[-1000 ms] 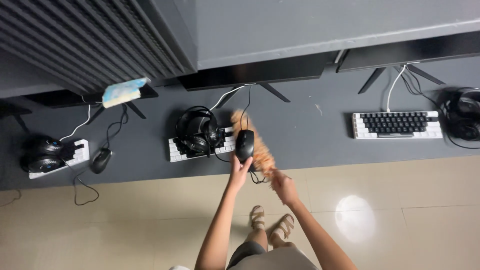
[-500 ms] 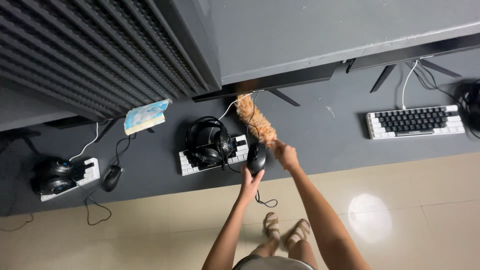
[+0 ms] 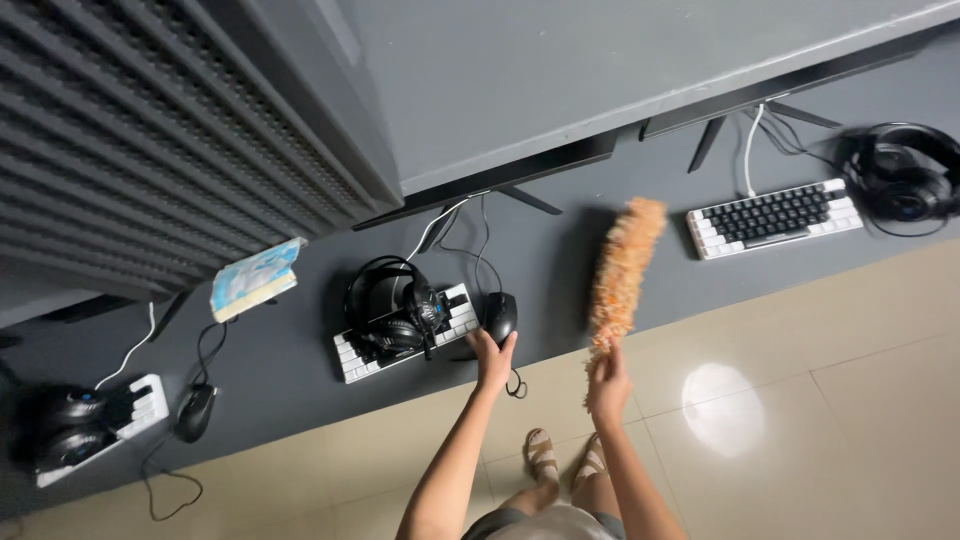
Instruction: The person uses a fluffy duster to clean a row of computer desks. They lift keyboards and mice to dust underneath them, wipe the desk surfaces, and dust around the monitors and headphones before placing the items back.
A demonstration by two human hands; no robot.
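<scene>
The orange duster (image 3: 622,268) lies over the dark worktop (image 3: 560,250), its fluffy head stretching from the near edge toward the far side, in the bare stretch between two keyboards. The right hand (image 3: 608,384) grips its handle at the near end, fingers wrapped tight around it, just off the worktop's near edge and above the tiled floor (image 3: 850,400).

To the left of the duster, the left hand (image 3: 492,358) rests its fingers on the near end of a black mouse (image 3: 500,316); they lie narrow over it, and whether they clasp it or only touch it cannot be told. The mouse's cable (image 3: 516,386) loops over the near edge beside the wrist.

Just left of the mouse sits a white keyboard (image 3: 455,320) with a black headset (image 3: 392,305) lying on top of it. Behind these stands a monitor (image 3: 500,175), seen from above as a dark bar. Farther left a light blue packet (image 3: 255,280) lies on the worktop, and at the far left are another mouse (image 3: 195,410), a second headset (image 3: 65,425) and a keyboard end (image 3: 145,400).

Right of the duster lies a keyboard with dark keys (image 3: 775,217), and beyond it a third headset (image 3: 905,185).

The person's sandalled feet (image 3: 565,462) stand on the floor below the hands.
</scene>
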